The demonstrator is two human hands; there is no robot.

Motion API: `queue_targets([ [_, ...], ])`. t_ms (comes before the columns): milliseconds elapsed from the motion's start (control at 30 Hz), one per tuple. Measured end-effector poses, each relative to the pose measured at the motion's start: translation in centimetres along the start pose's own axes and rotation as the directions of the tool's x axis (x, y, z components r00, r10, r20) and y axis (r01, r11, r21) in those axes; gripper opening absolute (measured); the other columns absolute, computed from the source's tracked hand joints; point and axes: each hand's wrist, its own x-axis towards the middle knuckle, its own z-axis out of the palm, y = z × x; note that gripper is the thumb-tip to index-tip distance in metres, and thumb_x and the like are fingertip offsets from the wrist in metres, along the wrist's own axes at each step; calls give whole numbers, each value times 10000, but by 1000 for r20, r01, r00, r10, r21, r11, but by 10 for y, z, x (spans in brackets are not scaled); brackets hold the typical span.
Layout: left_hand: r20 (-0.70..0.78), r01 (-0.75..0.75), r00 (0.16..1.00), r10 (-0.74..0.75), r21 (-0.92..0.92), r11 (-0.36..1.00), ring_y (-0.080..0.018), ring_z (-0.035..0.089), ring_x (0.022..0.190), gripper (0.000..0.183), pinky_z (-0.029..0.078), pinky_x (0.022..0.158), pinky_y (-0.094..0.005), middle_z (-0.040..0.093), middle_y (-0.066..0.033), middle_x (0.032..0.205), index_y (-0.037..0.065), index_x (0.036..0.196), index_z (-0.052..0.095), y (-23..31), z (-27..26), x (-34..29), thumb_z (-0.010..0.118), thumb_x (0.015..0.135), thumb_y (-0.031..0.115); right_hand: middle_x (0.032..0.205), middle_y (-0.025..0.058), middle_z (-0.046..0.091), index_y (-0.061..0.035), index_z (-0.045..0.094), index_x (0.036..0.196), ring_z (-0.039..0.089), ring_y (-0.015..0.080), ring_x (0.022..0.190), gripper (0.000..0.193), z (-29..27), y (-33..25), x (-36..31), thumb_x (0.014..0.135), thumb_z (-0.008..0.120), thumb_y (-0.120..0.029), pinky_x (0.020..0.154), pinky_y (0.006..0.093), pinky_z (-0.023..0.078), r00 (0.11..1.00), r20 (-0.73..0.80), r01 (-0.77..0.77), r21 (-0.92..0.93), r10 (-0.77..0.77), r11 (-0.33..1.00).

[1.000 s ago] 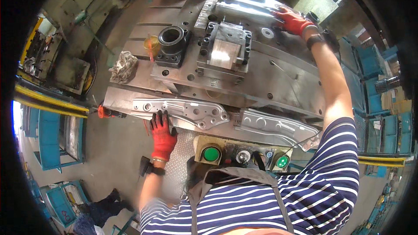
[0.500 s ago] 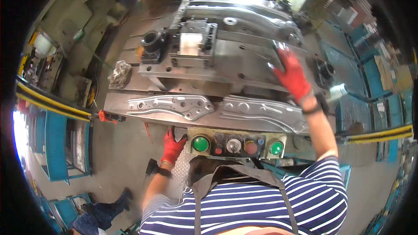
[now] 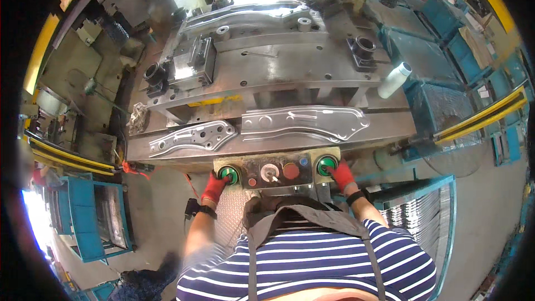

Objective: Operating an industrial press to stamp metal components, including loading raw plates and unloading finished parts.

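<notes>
My left hand point(image 3: 214, 188), in a red glove, rests at the left end of a control box point(image 3: 281, 160), a dark-tipped digit stretched onto its green push button point(image 3: 228, 174). At the other end, my right hand point(image 3: 343, 176), also red-gloved, touches the second green push button point(image 3: 326, 165). Neither hand holds a loose thing; some fingers are hidden. Beyond the box, a holed metal stamping point(image 3: 192, 137) and a longer curved stamping point(image 3: 304, 124) lie on the press bed's front ledge point(image 3: 390, 132). Another long stamping point(image 3: 242, 14) sits on the die at the back.
Between the green buttons are a knob point(image 3: 270, 173) and a red button point(image 3: 291, 171). A pale bottle point(image 3: 395, 80) stands right of the die; a crumpled rag point(image 3: 137, 119) lies left. Yellow bars point(image 3: 485, 113) flank both sides. A blue-framed rack point(image 3: 421, 217) holds stacked metal parts at lower right.
My right hand has come back from above the die to the right green button. My left hand has moved from beside the box onto the left button. The whole view has shifted.
</notes>
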Motion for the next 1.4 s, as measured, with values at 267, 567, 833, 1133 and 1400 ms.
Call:
queue_targets([
  [267, -183, 61, 982, -44, 89, 994, -234, 550, 1048, 658, 454, 885, -328, 567, -141, 1165, -15, 1276, 385, 39, 20, -35, 726, 721, 80, 1041, 291, 582, 65, 467, 1111, 547, 424, 1011, 676, -9, -29, 0, 713, 731, -413, 848, 469, 449, 993, -46, -118, -202, 111, 972],
  [567, -143, 3, 989, 32, 239, 971, -263, 538, 1108, 740, 436, 925, -336, 541, -181, 1227, -53, 1296, 367, 7, 6, -8, 752, 696, 145, 1034, 306, 581, 97, 463, 1090, 554, 436, 993, 673, -9, -29, -3, 730, 711, -414, 848, 464, 458, 996, -38, -89, -235, 83, 968],
  [833, -112, -26, 992, 51, 216, 976, -246, 557, 1071, 706, 450, 902, -333, 573, -171, 1170, -36, 1293, 377, 3, 3, -8, 737, 711, 140, 1029, 307, 578, 82, 474, 1064, 552, 431, 993, 643, -5, -25, 1, 721, 731, -397, 839, 465, 451, 996, -44, -91, -271, 82, 958],
  [1133, -158, 61, 987, 2, 393, 918, -265, 529, 1127, 729, 409, 961, -346, 529, -197, 1244, -49, 1331, 323, 10, 5, -19, 701, 761, 202, 1047, 259, 578, 62, 532, 1064, 560, 413, 975, 580, -34, -64, -5, 793, 634, -440, 822, 457, 464, 986, 119, -53, -433, 115, 900],
  [1400, -201, 88, 979, -17, 353, 932, -281, 539, 1112, 725, 427, 929, -355, 547, -209, 1211, -60, 1301, 359, 31, 14, -27, 732, 732, 192, 1175, 205, 513, -73, 414, 1318, 503, 373, 1082, 744, -67, -204, 53, 700, 716, -358, 932, 479, 399, 748, 181, 616, -549, -639, 565],
])
